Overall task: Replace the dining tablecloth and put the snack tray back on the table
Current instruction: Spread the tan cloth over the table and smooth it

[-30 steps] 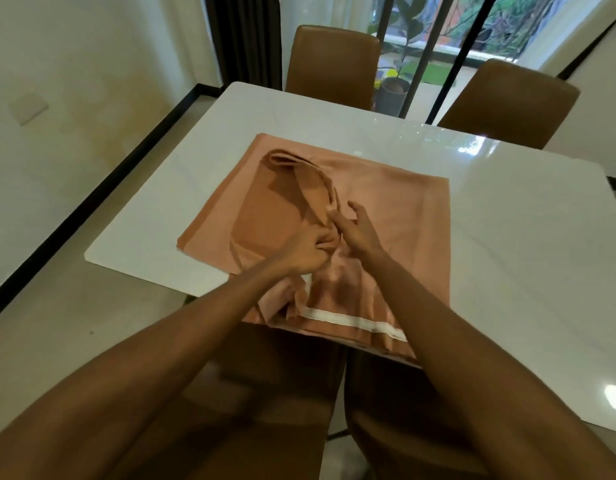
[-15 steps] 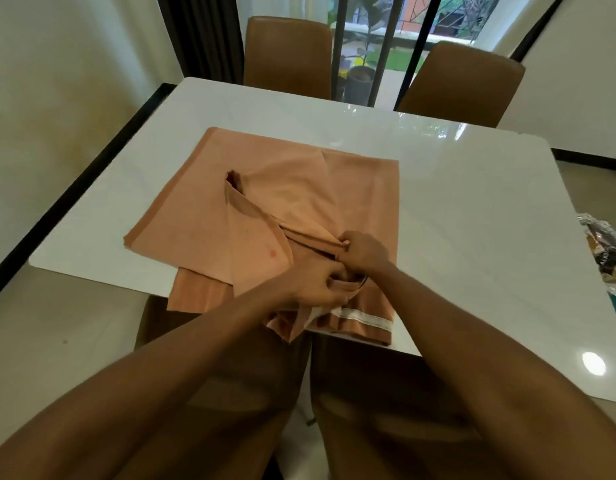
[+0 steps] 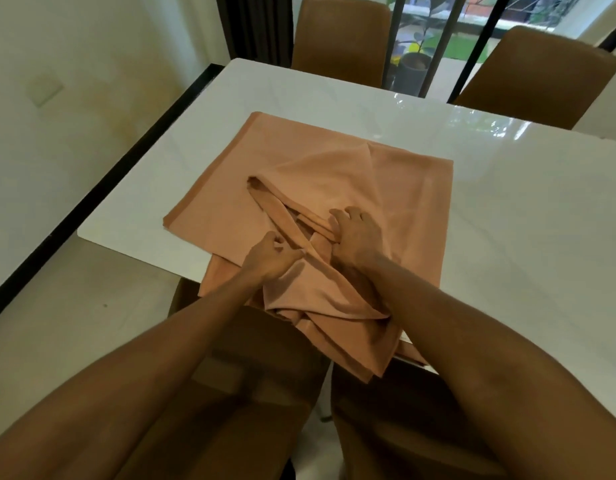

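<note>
A folded peach-orange tablecloth [image 3: 334,174] lies on the glossy white dining table [image 3: 507,209], its near part bunched and hanging over the front edge. My left hand [image 3: 270,259] pinches a hemmed strip of the cloth near the table's front edge. Just to its right, my right hand [image 3: 356,237] grips another fold of the same cloth, fingers curled over it. The snack tray is out of view.
Two brown chairs [image 3: 341,36] [image 3: 538,74] stand at the table's far side before a barred window with a potted plant [image 3: 415,64]. Two more brown chairs [image 3: 251,358] are tucked under the near edge below my arms. A cream wall runs along the left.
Both hands have pulled the cloth's upper layers toward me and apart; more fabric now hangs over the near edge. The camera has swung left, and the snack packets at the right left the view.
</note>
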